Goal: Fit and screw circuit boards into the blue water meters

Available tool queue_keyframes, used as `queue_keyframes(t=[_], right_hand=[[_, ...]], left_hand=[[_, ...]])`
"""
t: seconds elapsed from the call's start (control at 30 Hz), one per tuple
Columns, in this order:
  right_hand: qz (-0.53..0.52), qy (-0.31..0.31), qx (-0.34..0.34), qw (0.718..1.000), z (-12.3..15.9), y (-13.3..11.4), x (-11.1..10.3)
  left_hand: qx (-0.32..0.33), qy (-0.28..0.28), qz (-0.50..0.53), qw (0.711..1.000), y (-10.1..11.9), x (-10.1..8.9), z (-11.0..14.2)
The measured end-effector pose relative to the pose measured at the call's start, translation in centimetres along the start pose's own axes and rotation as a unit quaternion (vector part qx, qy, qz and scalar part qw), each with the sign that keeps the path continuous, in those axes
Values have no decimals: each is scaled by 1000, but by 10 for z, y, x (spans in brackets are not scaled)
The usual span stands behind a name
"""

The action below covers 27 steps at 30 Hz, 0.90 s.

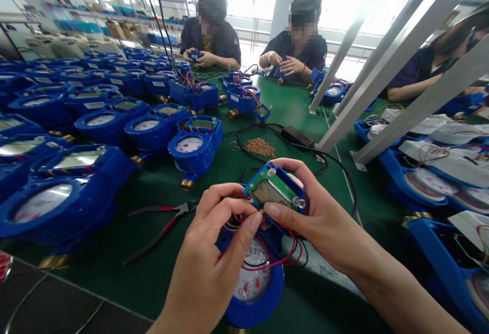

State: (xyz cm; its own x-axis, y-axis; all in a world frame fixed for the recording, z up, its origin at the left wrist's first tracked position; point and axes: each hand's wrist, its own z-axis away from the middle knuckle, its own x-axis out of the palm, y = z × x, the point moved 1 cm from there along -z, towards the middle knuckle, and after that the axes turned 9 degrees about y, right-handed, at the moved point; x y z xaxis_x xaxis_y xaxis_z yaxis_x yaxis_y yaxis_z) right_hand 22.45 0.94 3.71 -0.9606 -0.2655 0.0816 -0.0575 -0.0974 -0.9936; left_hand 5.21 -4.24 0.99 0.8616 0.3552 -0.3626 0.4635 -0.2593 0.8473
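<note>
A blue-cased display module (273, 191) with a green circuit board and a grey LCD is raised over a blue water meter (254, 293). My right hand (315, 204) grips the module, its thumb across the lower edge of the screen. At the module's lower left, my left hand (221, 242) pinches thin coloured wires between thumb and forefinger. Red and black wires (292, 252) loop out below the module, over the clear round dial of the meter. Part of the meter is hidden behind my left hand.
Red-handled cutting pliers (168, 227) lie on the green table (153, 283) to the left. Beyond are a heap of small brass screws (260, 148) and a black power strip (298, 136). Many blue meters (191, 145) crowd the left; metal posts (344, 84) stand right. Co-workers sit across.
</note>
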Motion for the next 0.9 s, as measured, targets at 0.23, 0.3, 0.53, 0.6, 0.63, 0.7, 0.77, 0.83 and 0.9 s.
queue_keyframes(t=[0.23, 0.3, 0.53, 0.6, 0.63, 0.7, 0.77, 0.83, 0.9], right_hand=[[-31, -10, 6, 999, 0, 2, -1], [-41, -5, 5, 999, 1, 2, 0], [-76, 4, 13, 997, 4, 0, 4], [-85, 14, 18, 996, 4, 0, 5], [-90, 20, 20, 996, 5, -1, 6], [-97, 28, 28, 994, 5, -1, 7], [-105, 30, 32, 993, 5, -2, 7], [-110, 26, 33, 993, 5, -2, 6], [-112, 23, 32, 993, 5, -3, 4]], left_hand=[[-59, -6, 28, 998, 10, 1, 0], [-75, -17, 44, 996, 10, 0, -1], [-91, -58, 99, 989, 0, -6, -3], [-77, -54, 96, 991, 0, -6, -4], [-67, -50, 88, 993, 1, -5, -4], [-44, -38, 68, 996, 4, -2, -5], [-16, -20, 45, 999, 6, 2, -4], [18, -6, 9, 1000, 6, 3, -3], [53, -3, -40, 998, 5, -1, -2]])
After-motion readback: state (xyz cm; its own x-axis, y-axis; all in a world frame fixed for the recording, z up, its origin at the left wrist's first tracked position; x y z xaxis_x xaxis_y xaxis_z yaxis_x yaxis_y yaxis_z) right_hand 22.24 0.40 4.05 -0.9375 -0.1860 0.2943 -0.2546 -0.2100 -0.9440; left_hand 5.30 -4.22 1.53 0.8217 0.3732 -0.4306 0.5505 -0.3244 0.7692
